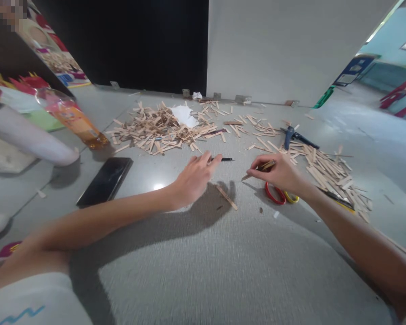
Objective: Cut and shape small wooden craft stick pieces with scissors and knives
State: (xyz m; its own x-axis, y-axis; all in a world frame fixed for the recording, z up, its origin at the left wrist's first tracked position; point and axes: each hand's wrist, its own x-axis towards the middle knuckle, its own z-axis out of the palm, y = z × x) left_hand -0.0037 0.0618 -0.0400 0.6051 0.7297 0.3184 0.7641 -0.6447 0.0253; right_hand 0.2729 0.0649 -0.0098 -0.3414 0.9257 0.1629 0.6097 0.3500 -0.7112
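- Pinching a wood sliver (246,177), the right hand (278,170) sits right of the lone stick (227,197); its tip is left free, presumably for finer control.
- Beyond that stick, the left hand (198,174) has its fingers bent at a black pen (228,159); whether they grip it, I cannot tell.
- Right of the stick, a red ring (269,197) crowds the right hand.
- Farther beyond: a wood heap (149,131).
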